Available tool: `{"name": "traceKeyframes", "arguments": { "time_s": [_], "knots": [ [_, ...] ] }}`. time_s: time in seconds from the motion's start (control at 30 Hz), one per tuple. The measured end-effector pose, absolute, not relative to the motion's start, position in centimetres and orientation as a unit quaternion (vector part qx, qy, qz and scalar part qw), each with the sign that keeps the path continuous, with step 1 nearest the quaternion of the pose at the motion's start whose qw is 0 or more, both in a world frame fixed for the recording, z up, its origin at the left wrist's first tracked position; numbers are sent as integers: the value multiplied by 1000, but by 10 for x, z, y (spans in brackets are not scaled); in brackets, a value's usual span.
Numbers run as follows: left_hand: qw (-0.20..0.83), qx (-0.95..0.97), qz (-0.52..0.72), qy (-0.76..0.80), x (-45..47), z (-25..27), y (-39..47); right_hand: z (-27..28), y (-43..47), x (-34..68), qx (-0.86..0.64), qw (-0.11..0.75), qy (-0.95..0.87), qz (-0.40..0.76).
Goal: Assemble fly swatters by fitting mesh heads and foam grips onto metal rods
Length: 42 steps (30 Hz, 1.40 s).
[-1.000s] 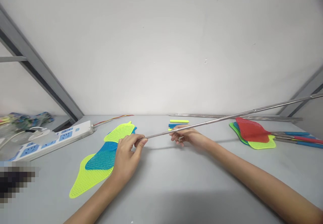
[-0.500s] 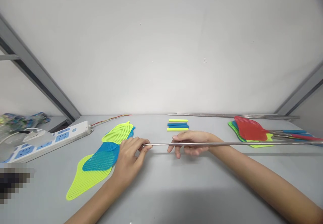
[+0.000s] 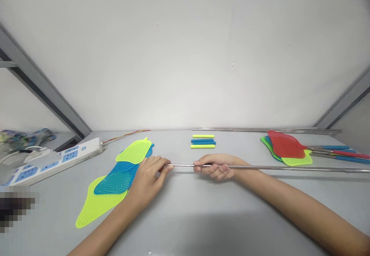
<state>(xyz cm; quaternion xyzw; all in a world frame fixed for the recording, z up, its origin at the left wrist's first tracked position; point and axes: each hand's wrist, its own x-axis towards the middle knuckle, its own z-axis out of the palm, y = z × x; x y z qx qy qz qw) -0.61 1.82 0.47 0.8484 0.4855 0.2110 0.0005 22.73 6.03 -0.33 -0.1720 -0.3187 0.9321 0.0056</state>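
Note:
A long thin metal telescopic rod (image 3: pixel 271 167) runs level above the grey table and out past the right edge of the view. Its narrow left end is pinched between the thumb and fingers of my left hand (image 3: pixel 152 175). Farther along, the fingers of my right hand (image 3: pixel 215 166) are wrapped round the rod. Just left of my left hand lie a small yellow-green swatter head (image 3: pixel 133 151), a blue swatter head (image 3: pixel 115 179) and a larger yellow-green swatter head (image 3: pixel 101 204), overlapping. Behind my right hand lie several short yellow and blue handle sleeves (image 3: pixel 202 146) in a row.
Swatters with a red head (image 3: pixel 286 144) on top are stacked at the right, handles pointing right. Several metal rods (image 3: pixel 260 130) lie along the wall (image 3: pixel 185 56). A white power strip (image 3: pixel 60 161) with plugs sits at the left, beside a metal frame post (image 3: pixel 46 82).
My right hand has closed its fingers round the rod, having been loosely open behind it. The rod's right end has dropped slightly. My left hand keeps its pinch.

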Motion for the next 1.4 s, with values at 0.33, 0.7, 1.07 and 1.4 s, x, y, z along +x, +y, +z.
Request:
{"name": "traceKeyframes", "arguments": {
  "time_s": [0.33,0.7,1.07,1.4],
  "knots": [
    [2,878,160,451,-10,2,21,-24,59,221,-109,-16,-180,977],
    [62,880,117,457,-9,1,20,-30,58,220,-97,-31,-149,984],
    [38,888,85,451,-7,2,18,-26,55,219,-99,-31,-150,983],
    [17,890,49,453,-5,4,13,-28,56,222,-90,-38,-156,983]
  ]
}}
